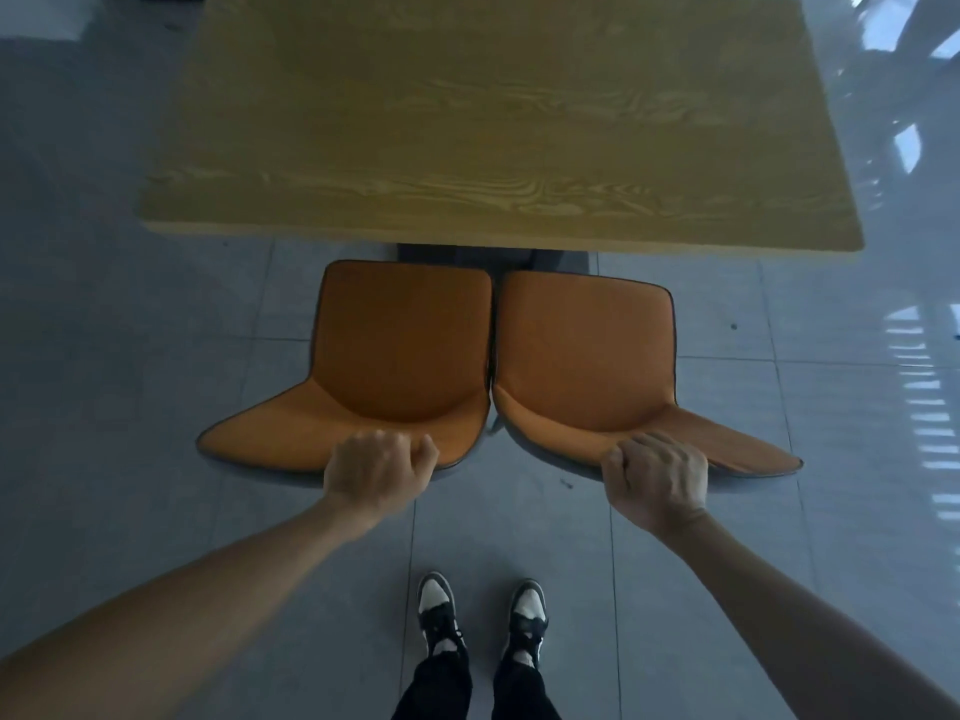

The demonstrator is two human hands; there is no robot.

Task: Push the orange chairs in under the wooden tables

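Two orange chairs stand side by side, touching, in front of a wooden table (498, 122). The left chair (400, 350) and the right chair (587, 356) have their seats fully out from under the table, front edges just short of its near edge. My left hand (376, 472) grips the top of the left chair's backrest. My right hand (657, 478) grips the top of the right chair's backrest. Both arms are stretched forward. The chair legs are hidden beneath the seats.
Grey tiled floor (156, 381) surrounds the table and chairs. My feet in black and white shoes (483, 615) stand behind the chairs. A dark table base (467, 254) shows under the near edge. Bright window reflections lie on the floor at the right.
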